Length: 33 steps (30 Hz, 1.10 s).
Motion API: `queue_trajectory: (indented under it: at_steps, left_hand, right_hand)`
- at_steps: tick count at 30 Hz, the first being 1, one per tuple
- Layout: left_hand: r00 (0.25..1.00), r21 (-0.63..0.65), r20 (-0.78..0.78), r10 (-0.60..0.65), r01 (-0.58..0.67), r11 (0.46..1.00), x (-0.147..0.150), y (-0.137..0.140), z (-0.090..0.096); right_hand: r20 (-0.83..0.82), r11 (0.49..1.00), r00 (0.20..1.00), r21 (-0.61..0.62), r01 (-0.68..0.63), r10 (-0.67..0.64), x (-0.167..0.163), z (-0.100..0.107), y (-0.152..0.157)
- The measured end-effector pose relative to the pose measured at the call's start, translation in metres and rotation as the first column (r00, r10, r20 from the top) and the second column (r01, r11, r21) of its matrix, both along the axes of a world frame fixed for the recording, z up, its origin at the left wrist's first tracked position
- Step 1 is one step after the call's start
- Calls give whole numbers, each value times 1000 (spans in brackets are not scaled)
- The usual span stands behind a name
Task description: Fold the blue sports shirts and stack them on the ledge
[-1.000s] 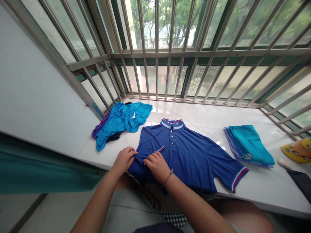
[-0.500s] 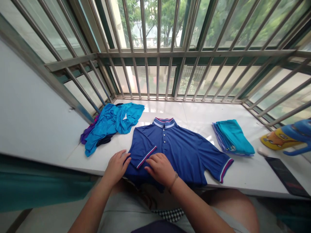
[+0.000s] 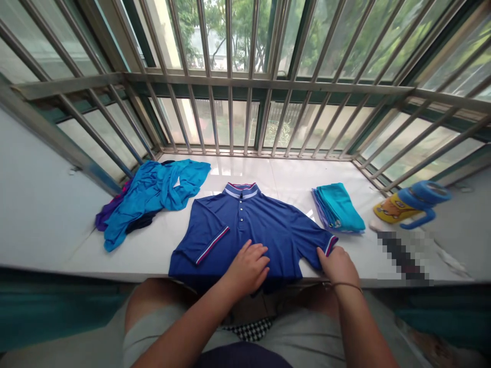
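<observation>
A navy blue polo shirt [image 3: 268,220] lies front up on the white sill, its collar toward the window and its lower part at the sill's near edge. The sleeve on the left is folded inward across the shirt body; the one on the right points outward. My left hand [image 3: 251,266] rests on the lower middle of the shirt, fingers stretched out and holding nothing. At the right, my right hand [image 3: 338,266] pinches the striped cuff of the outstretched sleeve between thumb and fingers.
To the left is a crumpled heap of blue and purple clothes [image 3: 153,194]. A folded teal stack [image 3: 341,207] lies at the right, beside a yellow and blue bottle [image 3: 406,204] and a pixelated dark object [image 3: 402,258]. Metal bars [image 3: 230,117] close off the window behind.
My right hand has moved right from the folded sleeve to the other cuff and grips it. My left hand has shifted right onto the shirt's middle. The view has turned right.
</observation>
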<state>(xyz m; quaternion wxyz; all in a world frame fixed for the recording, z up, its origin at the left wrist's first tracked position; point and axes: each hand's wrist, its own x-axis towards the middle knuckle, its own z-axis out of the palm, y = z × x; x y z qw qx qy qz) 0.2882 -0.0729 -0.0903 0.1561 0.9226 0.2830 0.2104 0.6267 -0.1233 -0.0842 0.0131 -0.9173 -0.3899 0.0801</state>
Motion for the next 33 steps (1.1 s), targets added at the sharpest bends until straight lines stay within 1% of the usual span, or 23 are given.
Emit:
queue_trajectory:
  at_steps: [3, 5, 7, 10, 14, 16, 19, 21, 22, 23, 24, 25, 27, 29, 30, 31, 33]
  left_hand:
    - [994, -7, -48, -103, 103, 995, 48, -4, -8]
    - [987, -6, -81, -136, 136, 991, 68, -6, -16]
    - [982, -1, -103, -160, 161, 987, 79, -7, -23]
    - [973, 14, -116, -200, 202, 979, 81, -9, -27]
    - [964, 18, -106, -245, 248, 969, 73, -10, -22]
    - [963, 3, -93, -252, 254, 967, 71, -9, -20]
    - [962, -42, -78, -263, 260, 965, 72, -7, -20]
    - [958, -80, -60, -282, 277, 958, 74, -6, -19]
    - [955, -100, -40, -295, 290, 952, 75, -6, -18]
    - [955, -122, -5, -296, 293, 948, 74, -5, -16]
    - [961, -147, 44, -272, 276, 950, 73, -3, -14]
    - [972, -176, 100, -215, 230, 957, 71, -2, -11]
    - [979, -233, 205, -4, 53, 971, 62, 4, -5]
    - [946, -258, 251, 204, -138, 956, 49, 12, -1]
    - [932, -248, 252, 261, -198, 948, 42, 16, -1]
    - [927, -226, 241, 286, -232, 946, 35, 19, -1]
    - [944, -165, 194, 266, -236, 958, 22, 25, -4]
  right_hand:
    - [-107, 997, 992, -27, -68, 65, -1, 9, 16]
    - [-123, 999, 992, 1, -38, 38, -1, 17, 24]
    - [-131, 998, 991, 63, 29, -20, 2, 25, 30]
    - [-146, 985, 988, 156, 73, -50, 11, 34, 38]
    - [-135, 973, 991, 231, 23, 8, 25, 40, 47]
    - [-104, 968, 994, 251, -13, 41, 26, 43, 51]
    - [-40, 966, 997, 252, -48, 59, 13, 53, 54]
    - [21, 951, 992, 282, -127, 126, -8, 62, 54]
    - [57, 928, 979, 312, -204, 196, -21, 67, 54]
    - [92, 891, 954, 340, -300, 285, -36, 71, 52]
    - [122, 840, 912, 357, -408, 391, -51, 73, 51]
    - [139, 779, 853, 356, -517, 503, -66, 74, 49]
    - [119, 646, 701, 306, -699, 703, -91, 71, 43]
    - [55, 525, 554, 253, -813, 831, -109, 61, 36]
    - [24, 483, 503, 239, -842, 864, -114, 55, 33]
    - [0, 461, 475, 235, -856, 880, -117, 49, 29]
    - [-27, 452, 460, 249, -856, 887, -117, 39, 20]
